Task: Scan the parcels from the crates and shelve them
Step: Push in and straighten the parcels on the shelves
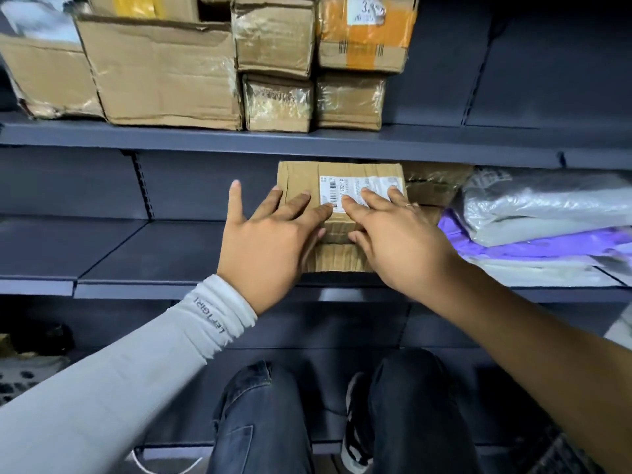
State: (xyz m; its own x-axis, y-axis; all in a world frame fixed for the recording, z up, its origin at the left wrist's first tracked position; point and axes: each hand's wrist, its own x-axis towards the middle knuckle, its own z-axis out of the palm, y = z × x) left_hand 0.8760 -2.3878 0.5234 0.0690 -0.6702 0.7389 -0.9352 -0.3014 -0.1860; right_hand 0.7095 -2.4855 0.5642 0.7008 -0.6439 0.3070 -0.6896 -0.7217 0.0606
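One brown cardboard parcel (pixel 342 213) sits on the middle shelf (pixel 191 248) of a dark grey rack, its top bearing one white barcode label (pixel 355 191). Two hands are on it. The left hand (pixel 270 241), coming out of a pale grey sleeve (pixel 147 364), lies flat with fingers spread and straight over the parcel's left part, fingertips touching the label's lower left corner; it grasps nothing. The right hand (pixel 400 241), with a ring (pixel 408 204) on one finger, presses straight fingers down on the label and the parcel's right part, likewise flat and not curled round it.

Just right of the parcel, partly hidden behind it, stands one more brown box (pixel 431 189), and beyond that lies a pile of soft mailer bags (pixel 547 217), grey and purple; their number cannot be told.

On the upper shelf (pixel 307 142) at least six cardboard boxes (pixel 164 73) are stacked in two layers, one of them crossed with orange tape (pixel 366 29).

Below, two knees in dark jeans (pixel 263 419) and one dark shoe (pixel 355 425) show before the lowest shelf.
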